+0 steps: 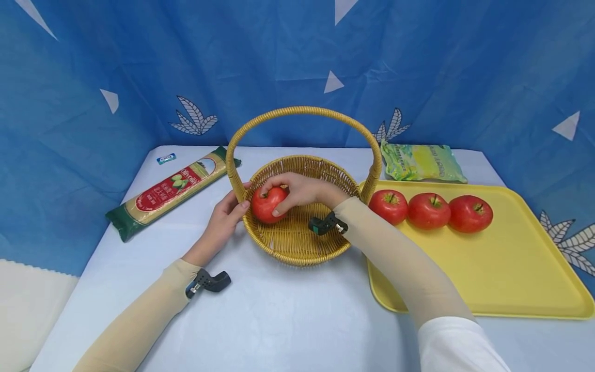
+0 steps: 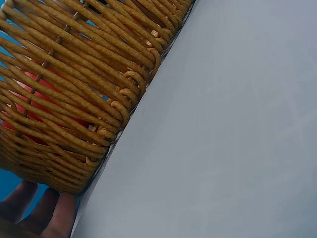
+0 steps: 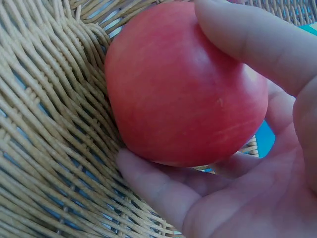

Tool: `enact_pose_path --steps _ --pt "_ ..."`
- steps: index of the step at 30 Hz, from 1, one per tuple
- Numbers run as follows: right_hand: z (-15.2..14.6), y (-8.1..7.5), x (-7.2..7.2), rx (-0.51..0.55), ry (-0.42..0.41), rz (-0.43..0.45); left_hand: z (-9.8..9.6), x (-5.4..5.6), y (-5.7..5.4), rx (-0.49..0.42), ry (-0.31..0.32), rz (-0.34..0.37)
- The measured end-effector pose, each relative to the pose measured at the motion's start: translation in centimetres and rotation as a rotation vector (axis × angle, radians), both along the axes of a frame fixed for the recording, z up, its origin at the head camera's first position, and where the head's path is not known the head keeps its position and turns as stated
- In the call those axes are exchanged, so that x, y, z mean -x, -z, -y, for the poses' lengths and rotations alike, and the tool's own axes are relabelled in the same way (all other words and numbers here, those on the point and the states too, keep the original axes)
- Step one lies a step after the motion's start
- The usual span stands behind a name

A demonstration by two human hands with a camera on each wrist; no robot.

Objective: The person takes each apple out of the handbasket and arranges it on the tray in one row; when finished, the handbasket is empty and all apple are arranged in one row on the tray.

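Note:
My right hand [image 1: 299, 190] holds a red apple [image 1: 266, 207] inside the wicker basket [image 1: 297, 243], at its left side. In the right wrist view, thumb and fingers curl round the apple [image 3: 183, 94], close to the woven wall [image 3: 44, 124]. My left hand [image 1: 222, 223] grips the basket's left edge at the foot of its tall arched handle [image 1: 304, 110], with the thumb at the rim. From the left wrist, fingertips [image 2: 59, 215] show against the outside of the basket, and red shows through the weave.
Three more red apples [image 1: 428, 211] sit in a row on a yellow tray [image 1: 488, 279] at the right. Behind the tray lies a green and yellow packet [image 1: 420, 162]. A long pasta packet [image 1: 169, 191] and a small blue-green packet [image 1: 166, 158] lie at the left.

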State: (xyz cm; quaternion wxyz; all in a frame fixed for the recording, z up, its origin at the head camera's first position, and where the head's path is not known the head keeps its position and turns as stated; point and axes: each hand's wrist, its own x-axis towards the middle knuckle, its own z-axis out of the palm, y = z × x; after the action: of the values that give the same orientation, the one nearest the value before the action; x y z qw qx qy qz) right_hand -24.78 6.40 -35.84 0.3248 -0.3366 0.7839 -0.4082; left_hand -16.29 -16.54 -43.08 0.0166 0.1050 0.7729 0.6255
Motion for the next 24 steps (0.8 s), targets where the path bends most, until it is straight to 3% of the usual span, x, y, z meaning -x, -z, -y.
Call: enact_pose_path --steps 13,24 --pt "0.1 -0.1 0.2 0.011 -0.055 -0.023 0.1 -0.1 0.1 -0.001 0.0 0.006" --pt "-1.7 -3.1 -1.0 -0.15 -0.015 -0.201 0.2 -0.1 0.1 -0.023 0.013 -0.004"
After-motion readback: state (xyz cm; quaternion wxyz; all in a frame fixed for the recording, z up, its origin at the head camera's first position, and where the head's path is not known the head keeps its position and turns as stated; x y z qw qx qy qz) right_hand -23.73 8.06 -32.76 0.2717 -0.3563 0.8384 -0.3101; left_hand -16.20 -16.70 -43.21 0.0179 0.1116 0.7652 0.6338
